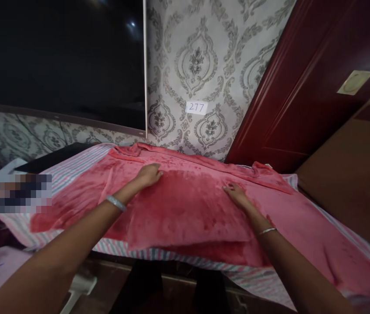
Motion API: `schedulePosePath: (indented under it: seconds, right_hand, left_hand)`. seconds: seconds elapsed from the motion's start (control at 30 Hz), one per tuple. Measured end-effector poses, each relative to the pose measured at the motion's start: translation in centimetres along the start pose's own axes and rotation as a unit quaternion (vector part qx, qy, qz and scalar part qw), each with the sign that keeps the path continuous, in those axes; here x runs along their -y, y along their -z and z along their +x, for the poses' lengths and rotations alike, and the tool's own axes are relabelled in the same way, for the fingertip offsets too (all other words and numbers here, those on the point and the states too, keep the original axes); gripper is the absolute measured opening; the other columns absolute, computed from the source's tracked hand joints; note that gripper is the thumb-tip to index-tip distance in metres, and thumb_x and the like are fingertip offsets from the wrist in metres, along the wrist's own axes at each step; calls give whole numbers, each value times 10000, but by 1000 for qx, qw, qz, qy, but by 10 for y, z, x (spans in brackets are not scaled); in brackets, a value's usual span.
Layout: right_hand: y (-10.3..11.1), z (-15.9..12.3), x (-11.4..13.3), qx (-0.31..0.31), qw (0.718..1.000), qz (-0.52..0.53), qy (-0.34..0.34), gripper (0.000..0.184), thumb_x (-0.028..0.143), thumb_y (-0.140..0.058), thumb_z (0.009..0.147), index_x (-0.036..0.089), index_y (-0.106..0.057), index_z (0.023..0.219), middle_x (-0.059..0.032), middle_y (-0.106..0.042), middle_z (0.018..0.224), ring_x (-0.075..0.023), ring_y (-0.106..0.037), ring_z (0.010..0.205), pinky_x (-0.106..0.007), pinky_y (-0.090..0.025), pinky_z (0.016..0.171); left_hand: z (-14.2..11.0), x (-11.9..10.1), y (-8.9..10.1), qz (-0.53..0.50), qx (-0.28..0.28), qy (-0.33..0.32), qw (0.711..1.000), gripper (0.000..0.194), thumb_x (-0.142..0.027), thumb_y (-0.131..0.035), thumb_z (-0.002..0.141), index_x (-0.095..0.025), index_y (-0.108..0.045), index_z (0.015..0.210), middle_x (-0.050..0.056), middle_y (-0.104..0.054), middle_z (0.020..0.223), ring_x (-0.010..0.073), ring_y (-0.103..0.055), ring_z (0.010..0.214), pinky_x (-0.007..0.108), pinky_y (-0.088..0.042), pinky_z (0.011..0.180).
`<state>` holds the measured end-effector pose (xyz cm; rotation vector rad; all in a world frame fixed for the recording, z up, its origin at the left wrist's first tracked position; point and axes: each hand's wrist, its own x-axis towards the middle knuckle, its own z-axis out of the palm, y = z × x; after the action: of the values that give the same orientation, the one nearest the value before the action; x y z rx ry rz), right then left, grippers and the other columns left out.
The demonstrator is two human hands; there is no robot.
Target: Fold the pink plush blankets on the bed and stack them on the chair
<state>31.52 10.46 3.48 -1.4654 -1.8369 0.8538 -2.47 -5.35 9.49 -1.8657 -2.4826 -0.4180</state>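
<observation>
A pink-red plush cloth (185, 209) lies across a striped sheet, with a folded rectangular section in the middle. My left hand (150, 175) is closed on this section's far left corner, fingers curled into the pile. At the far right corner, my right hand (236, 193) has its thumb and fingers pinched together on the fabric. Both hands rest low on the cloth, palms down. Wide parts of the same plush spread to either side, and a long rumpled strip runs along the wall side. Whether these are all one piece, I cannot tell.
Striped sheet (83, 168) edges show around the plush. Behind are a large dark screen (60, 61), patterned wallpaper and a paper label (197, 107) reading 277. A dark red door (289, 87) and a brown cardboard box (351, 174) stand right. A blurred patch covers something at left.
</observation>
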Motion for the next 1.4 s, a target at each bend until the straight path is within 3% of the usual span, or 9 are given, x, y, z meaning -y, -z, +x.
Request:
schedulePosePath:
  seconds: [0.1, 0.17, 0.23, 0.37, 0.47, 0.63, 0.87, 1.1, 1.4]
  right_hand:
    - [-12, 3, 27, 1, 980, -134, 145, 582, 282, -552, 914, 99, -520, 1465, -191, -509, 1518, -307, -436, 1436, -471, -301, 1215]
    - [-30, 0, 48, 45, 940, -229, 250, 571, 330, -465, 987, 154, -451, 1530, -147, -425, 1593, -287, -360, 1487, -495, -271, 1226]
    - [-50, -5, 64, 96, 908, -292, 285, 555, 387, -394, 1035, 231, -399, 1568, -94, -344, 1644, -279, -275, 1529, -545, -225, 1232]
    - [-84, -13, 66, 170, 879, -360, 263, 559, 457, -304, 1071, 252, -366, 1587, -75, -299, 1664, -264, -226, 1547, -560, -164, 1241]
    - [-92, -13, 57, 180, 876, -365, 259, 572, 479, -292, 1070, 246, -364, 1588, -65, -288, 1669, -262, -211, 1552, -552, -156, 1246]
    - [-80, 1, 61, 190, 875, -366, 253, 582, 522, -304, 1064, 274, -367, 1587, -74, -291, 1666, -281, -222, 1548, -569, -157, 1239]
    - [-69, 30, 52, 177, 893, -373, 178, 591, 536, -306, 1064, 254, -382, 1578, -88, -299, 1663, -282, -228, 1546, -590, -133, 1235]
    - [-80, 35, 33, 84, 919, -353, 153, 562, 470, -258, 1071, 205, -480, 1514, -98, -368, 1633, -280, -245, 1533, -598, -144, 1226]
    - [-75, 44, 33, 128, 926, -341, 101, 574, 470, -221, 1075, 195, -449, 1525, -116, -369, 1631, -262, -228, 1538, -584, -189, 1216]
  left_hand:
    - [-8, -20, -17, 15, 5, -3, 1000, 562, -383, -468, 986, -97, -484, 1469, 209, -457, 1562, 315, -405, 1475, 468, -306, 1220]
    - [-10, -38, -29, 26, 10, -12, 1000, 629, -409, -437, 994, -82, -394, 1529, 215, -351, 1625, 321, -286, 1535, 519, -216, 1253]
    - [-10, -53, -42, 38, 12, -23, 999, 662, -431, -422, 997, -83, -354, 1556, 205, -307, 1647, 320, -230, 1555, 546, -165, 1264]
    - [-11, -60, -70, 54, 18, -50, 997, 665, -455, -386, 1005, -104, -353, 1568, 184, -328, 1642, 325, -249, 1548, 588, -139, 1262]
    - [-12, -53, -85, 61, 20, -58, 996, 664, -455, -357, 1011, -112, -340, 1579, 171, -320, 1648, 325, -242, 1551, 600, -146, 1257]
    - [-10, -50, -89, 67, 19, -52, 996, 671, -469, -365, 1006, -114, -355, 1575, 185, -318, 1646, 325, -254, 1547, 589, -148, 1260]
    - [-10, -52, -89, 73, 19, -51, 996, 663, -468, -353, 1010, -129, -353, 1580, 168, -311, 1652, 323, -246, 1550, 589, -154, 1263]
    - [-9, -49, -92, 66, 18, -49, 996, 680, -488, -354, 1007, -124, -348, 1582, 172, -314, 1649, 337, -261, 1543, 603, -165, 1256]
    - [-8, -44, -97, 37, -2, -57, 998, 666, -497, -357, 1002, -159, -366, 1576, 163, -331, 1648, 321, -263, 1544, 582, -155, 1261]
